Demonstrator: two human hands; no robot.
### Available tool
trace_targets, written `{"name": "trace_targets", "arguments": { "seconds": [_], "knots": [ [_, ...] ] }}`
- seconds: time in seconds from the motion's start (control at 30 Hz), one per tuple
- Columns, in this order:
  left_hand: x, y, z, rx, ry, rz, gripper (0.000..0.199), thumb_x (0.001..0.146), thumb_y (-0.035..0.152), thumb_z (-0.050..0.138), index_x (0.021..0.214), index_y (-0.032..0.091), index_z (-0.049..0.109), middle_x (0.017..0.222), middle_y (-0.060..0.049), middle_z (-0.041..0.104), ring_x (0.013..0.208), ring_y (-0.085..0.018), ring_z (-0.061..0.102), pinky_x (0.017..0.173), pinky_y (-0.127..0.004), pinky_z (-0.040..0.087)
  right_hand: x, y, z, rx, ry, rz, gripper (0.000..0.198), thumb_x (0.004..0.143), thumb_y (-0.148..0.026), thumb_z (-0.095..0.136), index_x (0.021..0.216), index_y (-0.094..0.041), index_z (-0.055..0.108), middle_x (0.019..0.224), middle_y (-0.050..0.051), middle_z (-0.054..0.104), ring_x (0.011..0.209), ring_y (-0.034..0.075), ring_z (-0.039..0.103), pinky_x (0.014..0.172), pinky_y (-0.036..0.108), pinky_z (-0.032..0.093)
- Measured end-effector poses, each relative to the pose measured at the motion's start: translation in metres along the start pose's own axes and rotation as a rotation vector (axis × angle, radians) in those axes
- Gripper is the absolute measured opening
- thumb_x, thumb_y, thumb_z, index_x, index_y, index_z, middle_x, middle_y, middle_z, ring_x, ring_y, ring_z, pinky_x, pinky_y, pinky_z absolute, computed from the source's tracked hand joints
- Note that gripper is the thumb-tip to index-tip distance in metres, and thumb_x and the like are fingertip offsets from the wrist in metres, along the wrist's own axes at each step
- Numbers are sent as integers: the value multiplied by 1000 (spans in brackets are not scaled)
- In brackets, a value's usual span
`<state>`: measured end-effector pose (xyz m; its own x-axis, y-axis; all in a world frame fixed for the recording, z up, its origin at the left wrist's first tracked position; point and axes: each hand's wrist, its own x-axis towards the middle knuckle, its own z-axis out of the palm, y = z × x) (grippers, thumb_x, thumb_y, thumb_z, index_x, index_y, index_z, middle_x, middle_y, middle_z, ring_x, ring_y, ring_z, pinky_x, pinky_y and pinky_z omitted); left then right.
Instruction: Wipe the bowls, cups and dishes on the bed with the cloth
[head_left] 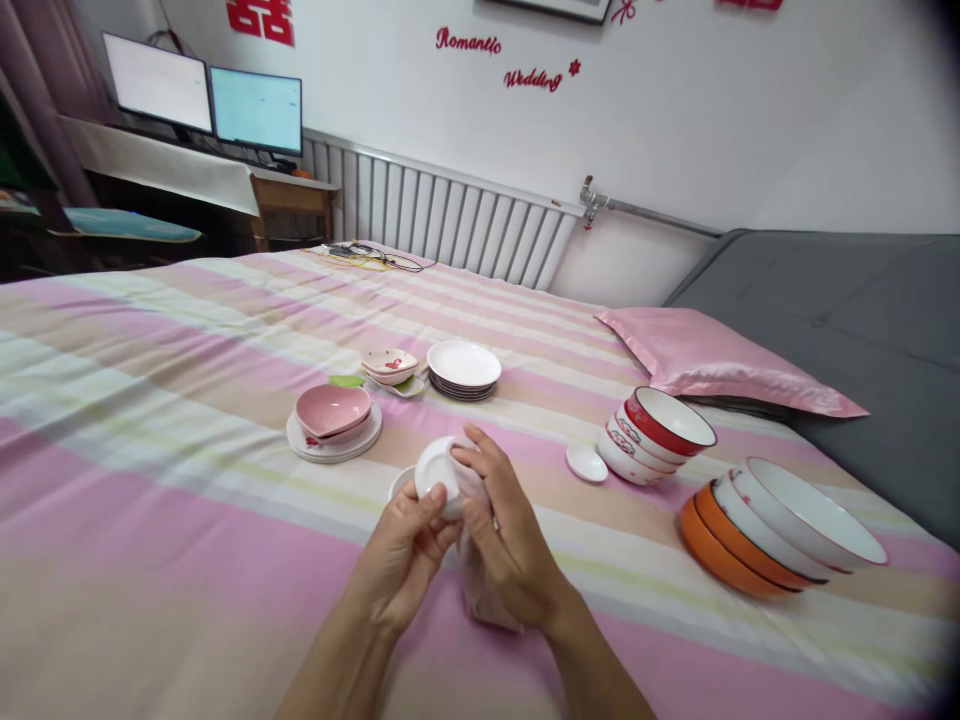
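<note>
Toward the left of the striped bedsheet (187, 580), glossy pink bowls (334, 410) are resting on a stack of white plates (367, 442). Just beyond them, small patterned dishes (388, 362) are sitting one in another. Nearer, a white piece (400, 484) is lying partly hidden behind the left hand (401, 560). That hand's fingers are clamping the edge of a small white round dish (433, 465), which is tilting above the bedsheet, between both hands. Behind it, a stack of dark-edged white plates (463, 362) is standing apart.

The right hand (514, 535) is gripping a pale cloth (487, 600), its fingers bending around the fabric and pressing it against the dish while the rest is hanging below. The step in hand is looking like wiping; the next move is probably calling for turning the dish against the cloth while the left fingers are keeping a firm hold on its slick edge.

Farther right, a white saucer (586, 463) is lying just beside nested red-and-white bowls (652, 440). Larger orange and white bowls (765, 530) are leaning in a tilted stack, with a pink pillow (720, 350) lying behind.
</note>
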<state>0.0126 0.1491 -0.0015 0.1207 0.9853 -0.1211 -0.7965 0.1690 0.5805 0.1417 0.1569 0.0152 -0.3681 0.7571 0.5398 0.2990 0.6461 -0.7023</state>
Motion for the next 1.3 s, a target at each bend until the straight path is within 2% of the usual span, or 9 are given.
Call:
{"name": "trace_targets", "arguments": {
  "seconds": [0.17,0.33,0.5,0.63,0.87,1.0,1.13,1.23,1.3],
  "knots": [
    [2,1,4,-196,138,45,14,85,13,55,96,14,64,80,-3,72,68,-9,68,65,-14,54,-4,1,19,-136,-34,-39,50,90,-18,40,139,-19,30,152,8,13,139,21,17,112,41,25],
    [-1,7,6,-246,26,25,32,94,24,36,114,14,59,94,-7,73,83,-15,69,77,-26,55,-4,7,19,-162,28,-33,53,91,-18,39,141,-22,24,153,7,13,140,23,15,111,47,26],
    [-3,9,7,-252,-49,19,37,95,24,33,125,18,53,105,-7,71,95,-17,66,87,-29,50,-4,12,20,-179,97,-23,55,92,-19,37,144,-25,19,153,4,12,140,25,8,112,53,20],
    [-3,9,8,-266,-52,-7,39,95,26,32,128,20,51,104,-6,71,97,-16,66,91,-29,48,-5,14,22,-193,98,-42,56,93,-18,35,145,-26,15,154,2,10,141,25,7,112,53,20],
    [-4,10,6,-218,-29,-21,36,94,27,35,121,20,58,111,-5,69,108,-17,60,96,-30,43,-4,18,25,-353,68,-211,62,90,-11,38,145,-27,15,153,1,12,140,27,7,111,55,25],
    [-9,5,7,-67,-34,12,39,92,38,39,120,20,59,121,-6,63,118,-20,51,100,-31,39,-2,20,28,-398,88,-307,64,89,-7,39,145,-26,15,152,2,16,140,26,11,111,55,26],
    [-11,-4,4,281,-23,141,46,85,48,47,122,21,58,126,-6,58,124,-23,44,102,-31,34,-2,23,31,-393,131,-363,64,88,-4,40,144,-26,18,150,4,25,139,24,17,111,53,27],
    [-12,-7,1,590,-72,275,46,85,48,48,119,21,59,121,-7,61,118,-24,47,97,-31,36,-2,22,32,-364,164,-374,64,87,-4,41,144,-25,20,149,4,26,139,24,17,111,53,27],
    [-12,-5,-1,760,-147,319,44,86,48,44,116,19,60,111,-8,64,107,-24,52,88,-31,41,-3,20,31,-332,173,-360,61,88,-6,40,144,-24,21,149,4,26,140,25,15,111,54,25]
  ]
}}
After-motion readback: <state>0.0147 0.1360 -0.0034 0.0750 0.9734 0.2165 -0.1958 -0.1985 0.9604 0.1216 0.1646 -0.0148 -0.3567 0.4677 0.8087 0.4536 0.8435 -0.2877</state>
